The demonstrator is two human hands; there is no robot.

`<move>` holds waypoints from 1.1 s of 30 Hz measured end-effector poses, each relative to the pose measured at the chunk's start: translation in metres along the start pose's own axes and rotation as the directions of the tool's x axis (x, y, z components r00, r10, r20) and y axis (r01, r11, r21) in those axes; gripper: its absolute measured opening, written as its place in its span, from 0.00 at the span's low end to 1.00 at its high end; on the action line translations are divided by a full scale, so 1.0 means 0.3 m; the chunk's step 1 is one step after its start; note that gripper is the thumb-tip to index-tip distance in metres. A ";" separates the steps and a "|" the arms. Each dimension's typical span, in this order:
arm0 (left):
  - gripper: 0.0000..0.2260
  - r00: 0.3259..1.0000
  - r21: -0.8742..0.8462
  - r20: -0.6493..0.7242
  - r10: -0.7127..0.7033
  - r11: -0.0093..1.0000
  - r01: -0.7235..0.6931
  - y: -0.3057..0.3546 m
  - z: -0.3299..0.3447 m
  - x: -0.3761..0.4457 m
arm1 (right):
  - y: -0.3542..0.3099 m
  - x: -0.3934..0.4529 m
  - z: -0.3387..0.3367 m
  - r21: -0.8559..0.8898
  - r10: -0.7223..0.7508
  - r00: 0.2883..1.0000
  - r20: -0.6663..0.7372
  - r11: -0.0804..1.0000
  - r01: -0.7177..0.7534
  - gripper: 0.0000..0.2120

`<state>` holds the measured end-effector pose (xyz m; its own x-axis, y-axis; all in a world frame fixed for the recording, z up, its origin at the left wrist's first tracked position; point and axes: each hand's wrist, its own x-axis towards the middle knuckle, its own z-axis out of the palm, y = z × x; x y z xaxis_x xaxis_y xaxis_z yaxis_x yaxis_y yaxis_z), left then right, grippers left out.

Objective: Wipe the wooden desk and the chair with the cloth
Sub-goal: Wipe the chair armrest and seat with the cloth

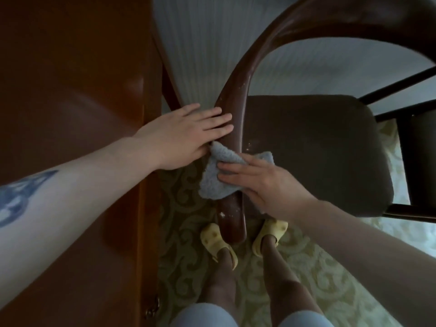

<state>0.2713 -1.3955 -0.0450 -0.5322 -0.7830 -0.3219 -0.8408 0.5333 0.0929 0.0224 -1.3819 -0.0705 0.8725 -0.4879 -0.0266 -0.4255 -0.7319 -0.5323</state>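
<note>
A patterned carpet (306, 274) covers the floor, with the wooden desk (70, 90) filling the nine o'clock side. At centre, the chair (306, 147) shows its curved wooden armrest (233, 138). The left hand (188, 135) lies flat on that rail, fingers straight. Just toward five o'clock, the right hand (266, 182) presses the blue cloth (219, 175) onto the rail with extended fingers; its thumb seems hidden. Yellow clogs (217, 241) stand at six o'clock.

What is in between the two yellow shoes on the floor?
In the head view, the lower end of the chair's wooden armrest shows between the two yellow shoes, hiding the patterned carpet there.
</note>
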 end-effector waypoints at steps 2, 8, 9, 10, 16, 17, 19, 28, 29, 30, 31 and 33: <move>0.27 1.000 0.004 -0.022 -0.003 1.000 0.004 0.004 0.003 -0.002 | 0.006 0.042 -0.008 0.051 0.074 0.996 -0.056 0.996 -0.071 0.19; 0.28 0.996 0.035 -0.053 -0.073 0.997 0.075 0.056 0.043 -0.033 | -0.044 -0.009 0.072 0.128 -0.234 0.967 0.099 0.967 0.221 0.16; 0.29 0.993 -0.012 -0.064 -0.101 0.995 0.101 0.077 0.053 -0.037 | -0.018 -0.009 0.047 0.133 -0.225 0.968 0.110 0.969 0.210 0.17; 0.31 0.990 -0.064 -0.059 -0.127 0.990 0.124 0.099 0.061 -0.040 | 0.001 0.004 0.024 0.143 -0.175 0.979 0.103 0.977 0.159 0.18; 0.32 0.973 -0.263 -0.065 -0.222 0.944 0.198 0.156 0.088 -0.064 | 0.011 -0.002 0.026 0.162 -0.223 0.965 0.136 0.966 0.200 0.17; 0.30 0.970 -0.298 -0.075 -0.233 0.933 0.202 0.165 0.095 -0.068 | 0.028 -0.022 0.013 0.158 -0.231 0.961 0.152 0.965 0.207 0.18; 0.29 0.958 -0.372 -0.086 -0.273 0.901 0.223 0.194 0.113 -0.078 | 0.052 -0.032 -0.002 0.134 -0.170 0.982 0.084 0.978 0.158 0.18; 0.24 0.921 -0.594 -0.124 -0.370 0.771 0.230 0.271 0.150 -0.082 | -0.001 -0.161 0.033 0.197 -0.125 0.990 0.071 0.974 0.108 0.17; 0.24 0.916 -0.608 -0.126 -0.381 0.759 0.232 0.282 0.150 -0.079 | 0.001 -0.145 0.030 0.221 -0.032 0.999 0.002 0.975 0.031 0.17; 0.24 0.912 -0.625 -0.128 -0.390 0.746 0.231 0.287 0.148 -0.076 | -0.013 -0.119 0.036 0.252 0.044 0.998 -0.051 0.967 -0.030 0.16; 0.24 0.908 -0.644 -0.129 -0.398 0.730 0.229 0.291 0.145 -0.075 | -0.039 -0.097 0.052 0.283 0.100 0.992 -0.077 0.956 -0.074 0.16; 0.25 0.903 -0.655 -0.127 -0.411 0.719 0.235 0.285 0.143 -0.086 | -0.086 -0.099 0.099 0.310 0.120 0.990 -0.073 0.946 -0.092 0.16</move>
<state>0.2173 -1.3158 -0.0690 -0.1478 -0.9667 -0.2091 -0.7938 -0.0101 0.6080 0.0147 -1.3346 -0.0811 0.7955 -0.6052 -0.0286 -0.4084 -0.5007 -0.7632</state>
